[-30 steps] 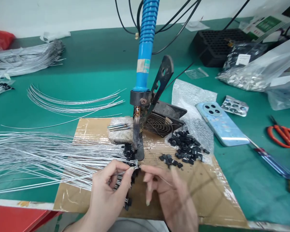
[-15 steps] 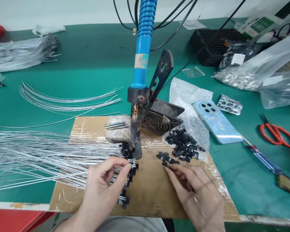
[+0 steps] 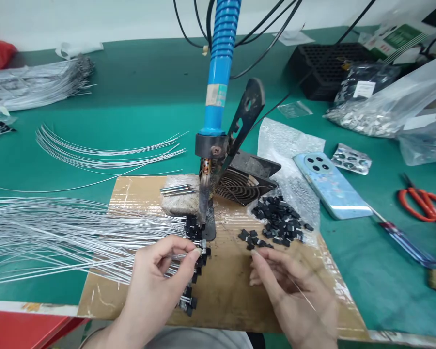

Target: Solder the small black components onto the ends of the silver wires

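Observation:
My left hand is closed in a pinch on a thin white wire, close to the row of small black connectors at the ends of many wires. To the right, my right hand has thumb and forefinger together, just below a few loose black connectors. Whether one of these is between the fingertips cannot be seen. A thin silvery wire runs out from between this hand's fingers. Above the connectors stands a soldering iron in its stand, tip pointing down.
Cardboard lies under the work. A fan and a wrapped block sit beside the iron. More black connectors are heaped on bubble wrap. Farther right are a phone, a screwdriver and orange-handled cutters.
The whole view has shifted slightly right. My right fingertips have drawn a little back from the loose connectors, and the thin wire in that hand shows more clearly. My left hand keeps its pinch.

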A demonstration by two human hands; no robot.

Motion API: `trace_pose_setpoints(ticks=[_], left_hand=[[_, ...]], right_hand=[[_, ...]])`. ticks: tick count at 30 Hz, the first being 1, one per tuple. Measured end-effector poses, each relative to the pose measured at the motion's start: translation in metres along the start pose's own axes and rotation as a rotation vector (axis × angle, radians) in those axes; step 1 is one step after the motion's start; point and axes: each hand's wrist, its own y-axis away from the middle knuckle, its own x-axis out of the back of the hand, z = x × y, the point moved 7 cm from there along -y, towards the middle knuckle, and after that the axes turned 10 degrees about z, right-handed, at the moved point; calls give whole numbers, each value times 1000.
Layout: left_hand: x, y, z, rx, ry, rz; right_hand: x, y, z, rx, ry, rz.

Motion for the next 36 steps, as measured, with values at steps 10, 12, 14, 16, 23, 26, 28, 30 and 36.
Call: trace_pose_setpoints(ticks=[10,12,14,16,23,26,28,30,36], left_hand=[[-1,1,-4,115,-23,-110],[-3,0,-3,150,43,-149],[-5,0,-3,176,80,-190],[-7,0,-4,193,89,-222],[-9,-2,-5,192,122,-225],[-10,-3,-2,187,157,-211],[-10,-3,-1,184,174,-203],[-10,-3,0,185,183,-192],[-12,-3,-4,208,200,-191]], right_hand=[[-43,15,-54,-235,-298,-132],[-48,16,-59,-203,-320,-169],[-54,18,-62,-144,-340,-230],[-58,20,-65,-98,-358,-267],[-60,23,-67,-131,-331,-208],[-61,24,-66,-148,-336,-215],[-62,24,-64,-166,-339,-215],[-62,25,-63,-180,-345,-212],[-61,27,-62,-174,-324,-193]])
